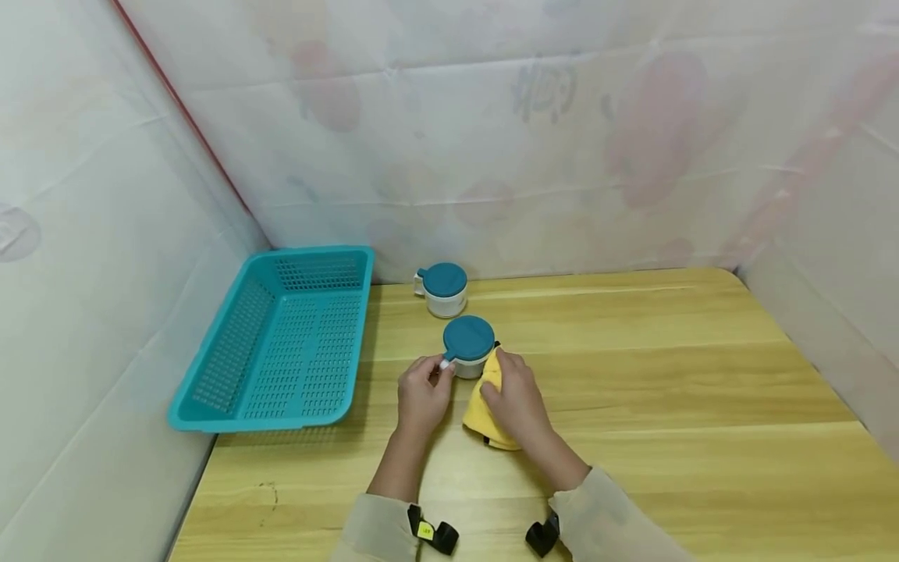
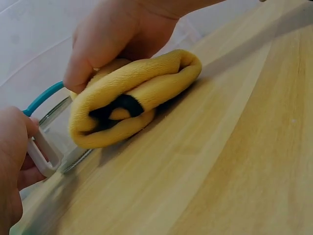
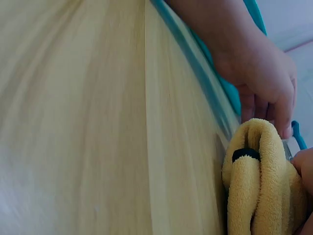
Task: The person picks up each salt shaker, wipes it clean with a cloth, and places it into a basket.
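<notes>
Near the middle of the table a clear jar with a flat blue lid (image 1: pixel 469 337) stands upright. My left hand (image 1: pixel 424 394) pinches its white handle (image 2: pixel 47 155), seen close up in the left wrist view. On the other side, my right hand (image 1: pixel 518 398) grips a folded yellow cloth (image 1: pixel 483 414) with dark edging and holds it against the jar's right side. In the right wrist view the cloth (image 3: pixel 259 181) hides most of the jar. What the jar contains cannot be made out.
A second blue-lidded jar (image 1: pixel 445 303) with a white handle stands just behind, close to the back wall. To the left sits a large turquoise plastic basket (image 1: pixel 358 343) with slotted sides. White printed sheeting (image 1: pixel 492 156) encloses the wooden table (image 1: pixel 667 390) at the back and sides.
</notes>
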### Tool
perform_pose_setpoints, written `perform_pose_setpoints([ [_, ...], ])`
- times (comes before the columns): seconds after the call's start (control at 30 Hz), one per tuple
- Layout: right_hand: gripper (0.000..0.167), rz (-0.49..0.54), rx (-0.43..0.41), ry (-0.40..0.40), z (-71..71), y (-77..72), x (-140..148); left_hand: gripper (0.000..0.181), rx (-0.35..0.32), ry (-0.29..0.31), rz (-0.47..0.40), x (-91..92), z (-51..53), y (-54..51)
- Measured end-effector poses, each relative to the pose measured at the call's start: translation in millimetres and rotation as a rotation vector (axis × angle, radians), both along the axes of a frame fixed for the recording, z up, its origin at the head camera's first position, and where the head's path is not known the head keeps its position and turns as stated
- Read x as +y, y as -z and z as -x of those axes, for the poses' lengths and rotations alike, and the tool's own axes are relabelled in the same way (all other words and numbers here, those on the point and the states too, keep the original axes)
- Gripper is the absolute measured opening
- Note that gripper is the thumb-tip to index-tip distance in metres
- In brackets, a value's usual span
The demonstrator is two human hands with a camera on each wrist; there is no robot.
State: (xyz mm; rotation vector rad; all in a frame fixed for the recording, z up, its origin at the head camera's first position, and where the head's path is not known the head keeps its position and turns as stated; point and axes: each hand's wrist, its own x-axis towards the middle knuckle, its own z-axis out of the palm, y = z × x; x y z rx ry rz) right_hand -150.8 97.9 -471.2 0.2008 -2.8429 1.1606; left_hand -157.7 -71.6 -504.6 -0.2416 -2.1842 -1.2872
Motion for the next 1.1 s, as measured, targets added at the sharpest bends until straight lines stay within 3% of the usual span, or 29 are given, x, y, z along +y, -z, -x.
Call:
perform_pose_setpoints([
  [0.13, 0.06, 0.011, 0.022, 0.021, 3.0, -3.5, 1, 0.013, 0.019, -0.008, 0.024, 1.8, -0.8, 0.0],
  [0.3, 0.057, 0.005, 0.043, 0.015, 15.7, -7.7, 8, 0.014, -0.022, 0.0, 0.016, 2.9, -1.4, 1.2],
  [0.6, 0.055, -0.073, -0.072, -0.043, 37.2, -6.2, 13, 0.016, -0.003, 0.0, 0.018, 1.7, 0.1, 0.0],
  [0.87, 0.058, -0.098, -0.177, -0.054, 33.1, -7.1, 6, 0.013, -0.048, -0.019, 0.019, 3.1, -2.4, -0.8],
  [1.1, 0.058, -0.103, -0.175, -0.054, 18.4, -7.3, -1, 0.012, 0.006, -0.035, 0.012, 4.5, -2.2, -2.9],
])
